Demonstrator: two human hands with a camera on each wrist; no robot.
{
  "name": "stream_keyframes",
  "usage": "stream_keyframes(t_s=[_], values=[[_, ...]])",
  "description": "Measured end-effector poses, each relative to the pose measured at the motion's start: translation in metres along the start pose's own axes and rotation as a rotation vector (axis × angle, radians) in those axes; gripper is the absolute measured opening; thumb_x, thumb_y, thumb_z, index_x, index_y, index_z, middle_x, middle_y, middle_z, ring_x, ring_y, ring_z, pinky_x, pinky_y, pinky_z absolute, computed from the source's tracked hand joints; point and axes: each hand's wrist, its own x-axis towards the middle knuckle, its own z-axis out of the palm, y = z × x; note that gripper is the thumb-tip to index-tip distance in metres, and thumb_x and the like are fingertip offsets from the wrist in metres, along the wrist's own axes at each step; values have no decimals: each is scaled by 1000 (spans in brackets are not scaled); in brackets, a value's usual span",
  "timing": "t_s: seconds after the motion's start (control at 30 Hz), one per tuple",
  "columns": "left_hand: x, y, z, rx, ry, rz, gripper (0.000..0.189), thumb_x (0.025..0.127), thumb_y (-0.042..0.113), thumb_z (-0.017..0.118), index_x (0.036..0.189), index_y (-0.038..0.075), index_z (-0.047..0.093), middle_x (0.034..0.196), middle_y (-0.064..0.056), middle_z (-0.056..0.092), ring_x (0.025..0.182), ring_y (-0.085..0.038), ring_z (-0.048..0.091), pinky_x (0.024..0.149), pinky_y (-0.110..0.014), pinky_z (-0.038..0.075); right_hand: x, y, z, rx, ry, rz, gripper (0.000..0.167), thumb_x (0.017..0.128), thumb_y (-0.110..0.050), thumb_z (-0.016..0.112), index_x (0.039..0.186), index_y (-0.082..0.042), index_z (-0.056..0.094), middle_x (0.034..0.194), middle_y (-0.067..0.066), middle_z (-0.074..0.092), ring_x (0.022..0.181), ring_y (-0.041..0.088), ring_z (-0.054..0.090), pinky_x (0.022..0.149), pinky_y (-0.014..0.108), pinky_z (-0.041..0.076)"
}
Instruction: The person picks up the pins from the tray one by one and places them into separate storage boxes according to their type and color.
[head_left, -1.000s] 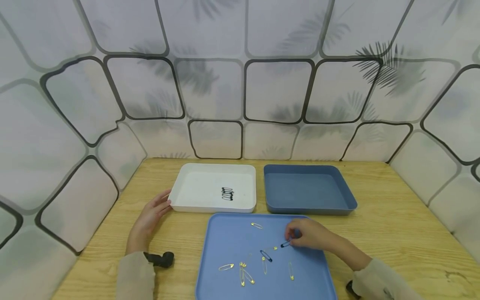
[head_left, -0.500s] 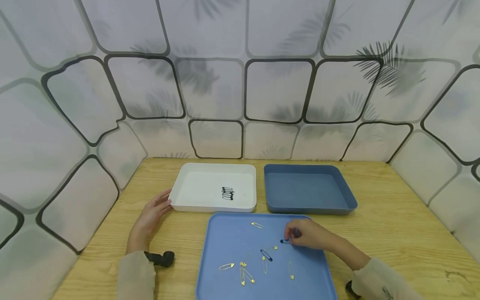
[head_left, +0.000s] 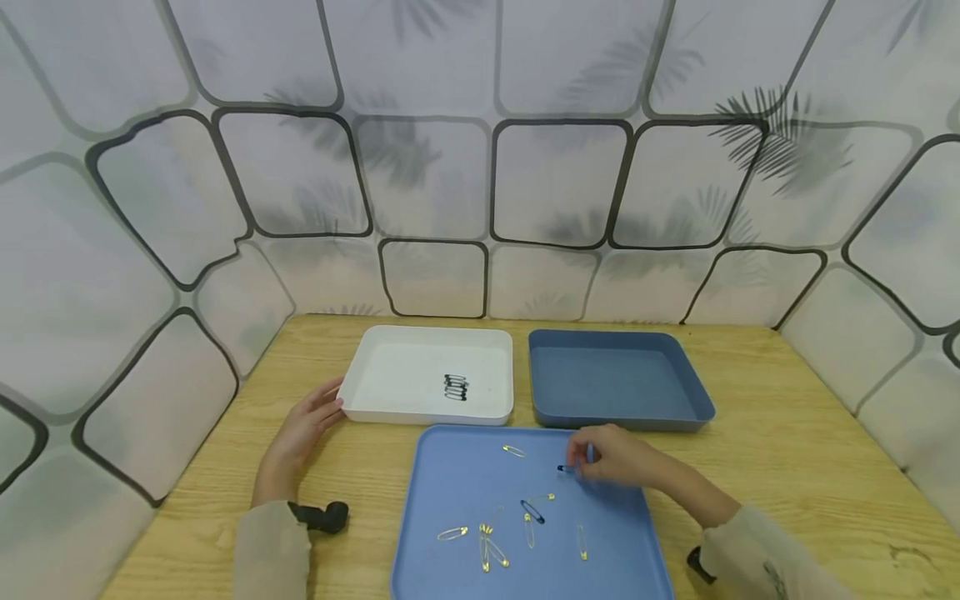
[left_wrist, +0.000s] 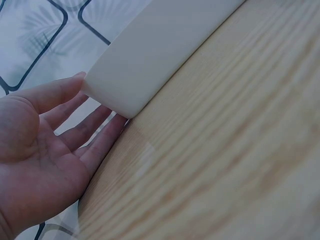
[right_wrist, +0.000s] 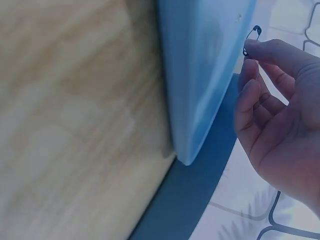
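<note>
My right hand (head_left: 617,457) pinches a black safety pin (right_wrist: 253,39) between thumb and fingertips, over the right side of the light blue tray (head_left: 442,454). In the right wrist view the pin's head sticks out past the thumb. My left hand (head_left: 303,427) rests at the left end of the white tray (head_left: 397,358), its straight fingers touching the tray's corner, as the left wrist view shows. Several black safety pins (head_left: 455,387) lie in a neat row inside the white tray. On the light blue tray are another black safety pin (head_left: 532,511) and several gold safety pins (head_left: 452,534).
A dark blue tray (head_left: 611,375) stands to the right of the white one, behind the light blue tray. All three sit on a wooden table (head_left: 780,450) in front of a patterned curtain-like backdrop (head_left: 420,183).
My right hand has lifted slightly and moved a little toward the back of the light blue tray, carrying the black safety pin. My left hand has stayed at the white tray.
</note>
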Motion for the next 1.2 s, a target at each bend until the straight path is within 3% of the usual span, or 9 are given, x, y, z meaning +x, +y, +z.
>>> stream_keyframes(t_s=[0.43, 0.83, 1.2], values=[[2, 1, 0, -5, 10, -14, 51, 97, 9, 45, 143, -2, 24, 144, -24, 22, 108, -7, 48, 90, -20, 40, 28, -6, -15, -29, 21, -47, 15, 80, 0, 61, 84, -14, 62, 71, -12, 51, 62, 6, 47, 56, 25, 43], [-2, 0, -2, 11, 5, -16, 51, 98, 9, 44, 143, -2, 23, 144, -24, 22, 117, -15, 43, 92, -21, 39, 58, -13, -17, -65, 31, -66, 13, 78, -3, 63, 83, -15, 63, 71, -13, 52, 67, 9, 51, 62, 27, 45], [1, 0, 0, 18, 5, -16, 51, 99, 9, 42, 143, -2, 21, 144, -24, 22, 121, -20, 41, 94, -24, 37, 91, -19, -18, -52, 23, -16, 12, 80, -4, 63, 84, -15, 62, 70, -9, 53, 57, 7, 46, 51, 23, 39]])
